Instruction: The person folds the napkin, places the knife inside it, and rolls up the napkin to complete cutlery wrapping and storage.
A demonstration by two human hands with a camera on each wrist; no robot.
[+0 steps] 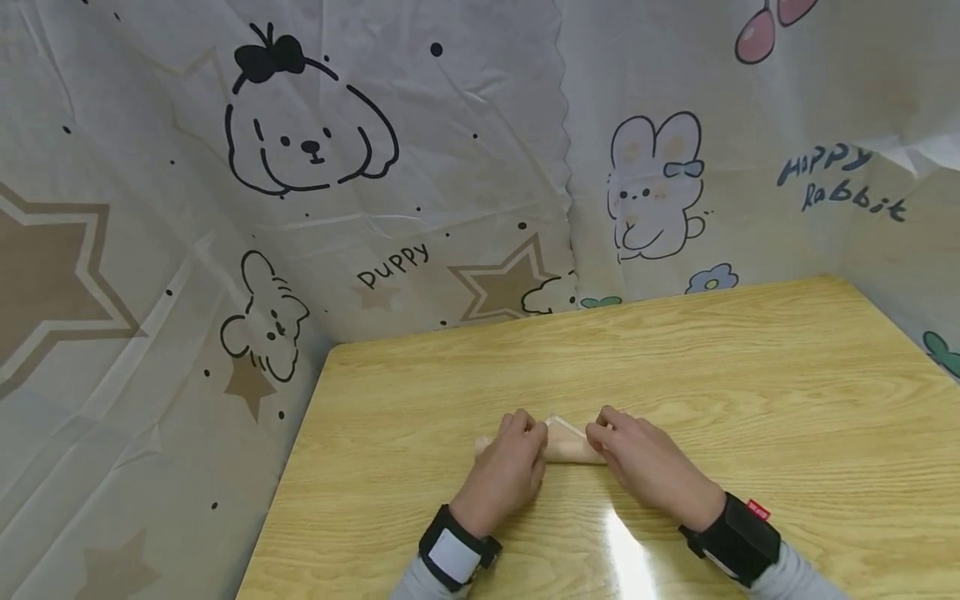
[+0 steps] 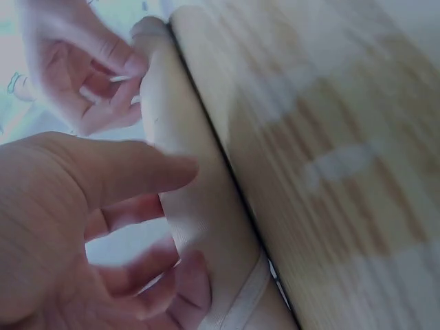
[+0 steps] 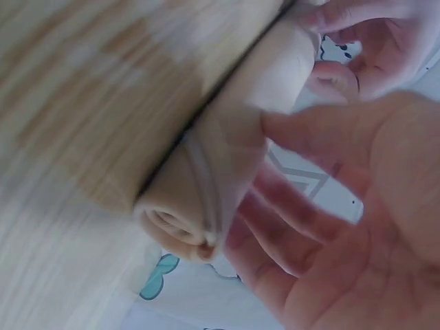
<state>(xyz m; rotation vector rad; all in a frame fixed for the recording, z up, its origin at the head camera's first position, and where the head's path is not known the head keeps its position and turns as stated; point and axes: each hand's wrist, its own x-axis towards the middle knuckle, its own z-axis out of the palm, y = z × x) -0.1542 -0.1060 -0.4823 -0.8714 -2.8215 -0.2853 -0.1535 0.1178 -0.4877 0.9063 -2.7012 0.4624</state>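
Note:
A beige cloth (image 1: 572, 448), rolled into a tube, lies crosswise on the table, and a pale stitched hem peaks above it between the hands. My left hand (image 1: 504, 468) grips the left part, with a bit of the roll showing beyond it. On the right part, my right hand (image 1: 654, 467) holds the roll between thumb and fingers. In the left wrist view the thumb lies along the near side of the roll (image 2: 206, 213), fingers bent on the other side. The right wrist view shows the spiral end of the cloth (image 3: 172, 223) near the right fingers.
The wood-grain table (image 1: 420, 392) extends around the hands on all sides. A pale printed cloth (image 1: 480, 167) with cartoon animals and stars hangs along its back and left edges, and more on the right. Light glares off the tabletop near the front.

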